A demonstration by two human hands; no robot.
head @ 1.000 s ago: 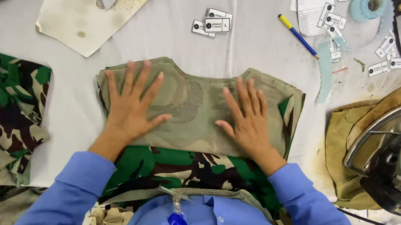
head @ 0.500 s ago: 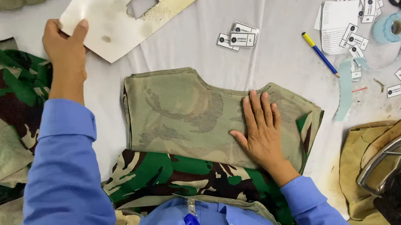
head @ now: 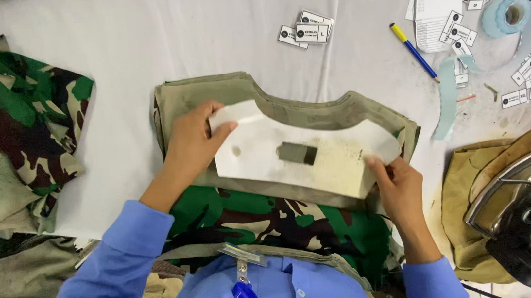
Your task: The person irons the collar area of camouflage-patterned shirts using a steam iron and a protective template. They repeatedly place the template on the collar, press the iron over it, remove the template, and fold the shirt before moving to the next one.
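Pinching the white cardboard template (head: 309,154) at nine o'clock, the left hand (head: 194,143) closes its fingers on that edge; the right hand (head: 399,184) grips its four o'clock corner; it lies on the olive fabric piece (head: 207,96), mid-tabletop (head: 136,44); an iron (head: 521,207) sits at four o'clock.

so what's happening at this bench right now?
A person in a blue shirt holds a white card template flat on a folded olive fabric piece. Left hand grips its upper-left corner, right hand pinches the lower-right edge. An iron sits at right, camouflage cloth at left.
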